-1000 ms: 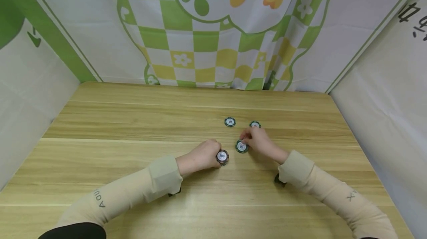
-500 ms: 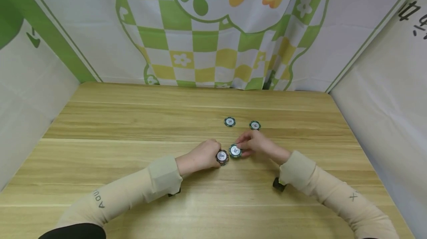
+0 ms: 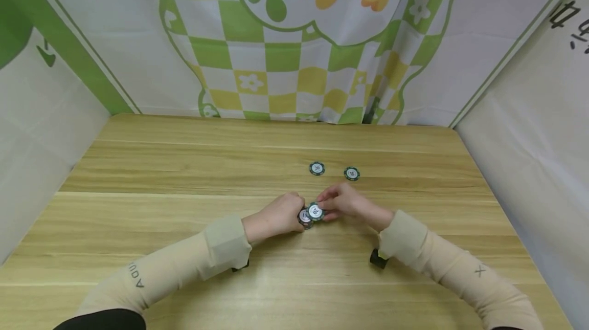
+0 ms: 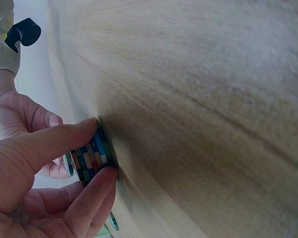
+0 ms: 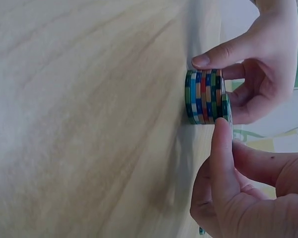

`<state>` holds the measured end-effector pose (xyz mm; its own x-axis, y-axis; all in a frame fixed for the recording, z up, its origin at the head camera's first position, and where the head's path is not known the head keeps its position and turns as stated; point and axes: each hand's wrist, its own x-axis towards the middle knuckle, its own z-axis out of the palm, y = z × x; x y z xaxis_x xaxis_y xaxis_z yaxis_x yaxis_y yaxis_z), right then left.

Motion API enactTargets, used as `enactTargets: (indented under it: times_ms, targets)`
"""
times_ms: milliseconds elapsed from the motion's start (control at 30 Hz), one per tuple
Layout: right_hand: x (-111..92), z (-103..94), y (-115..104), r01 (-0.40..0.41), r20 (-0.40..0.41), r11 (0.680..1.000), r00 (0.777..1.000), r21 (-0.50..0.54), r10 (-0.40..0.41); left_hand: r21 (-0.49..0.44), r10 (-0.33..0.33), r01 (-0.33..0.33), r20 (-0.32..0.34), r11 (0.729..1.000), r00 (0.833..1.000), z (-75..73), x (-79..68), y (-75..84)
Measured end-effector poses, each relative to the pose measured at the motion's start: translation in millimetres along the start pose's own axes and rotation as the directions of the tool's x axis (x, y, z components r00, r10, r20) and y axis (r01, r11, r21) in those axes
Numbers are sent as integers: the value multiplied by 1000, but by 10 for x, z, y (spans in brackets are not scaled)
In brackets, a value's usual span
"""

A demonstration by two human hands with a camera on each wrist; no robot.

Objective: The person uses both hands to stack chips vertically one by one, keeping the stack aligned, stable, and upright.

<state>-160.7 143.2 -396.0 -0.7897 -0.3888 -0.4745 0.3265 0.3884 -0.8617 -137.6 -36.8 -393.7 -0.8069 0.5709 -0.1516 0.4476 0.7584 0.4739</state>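
A stack of several poker chips (image 3: pixel 303 221) in mixed colours stands on the table, and my left hand (image 3: pixel 277 213) holds it by the sides between thumb and fingers. The stack's striped edges (image 5: pixel 201 96) show in the right wrist view. My right hand (image 3: pixel 352 204) pinches a green poker chip (image 3: pixel 315 212) marked 20 at its edge. That chip lies over the right part of the stack's top, off centre, partly covering the 100 on the top chip. Whether it rests fully on the stack I cannot tell.
Farther back on the wooden table (image 3: pixel 161 166) lie two green chips, one (image 3: pixel 317 168) on the left and another (image 3: pixel 352 173) on the right. A checked curtain (image 3: pixel 285 56) hangs behind the table's far edge, with white cloth at both sides.
My right hand has picked up the green chip from the table and brought it left onto the stack. My left hand has stayed in place around the stack.
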Motion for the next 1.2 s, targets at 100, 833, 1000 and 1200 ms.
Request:
enactTargets:
  times_ms: [100,833,1000,1200]
  targets:
    - [-4,27,-2,-3,8,1000,1000,3,3,2,4,-4,-7,1000,1000,2,0,-1]
    - [-3,156,-24,-12,-22,1000,1000,-19,11,17,33,-33,0,999,999,4,5,-18]
    - [-5,176,-34,-19,-41,999,999,-25,18,21,36,-36,-3,999,999,-1,6,-14]
    - [5,181,-36,-16,-46,996,999,-84,12,36,50,-49,-17,998,999,-1,7,-20]
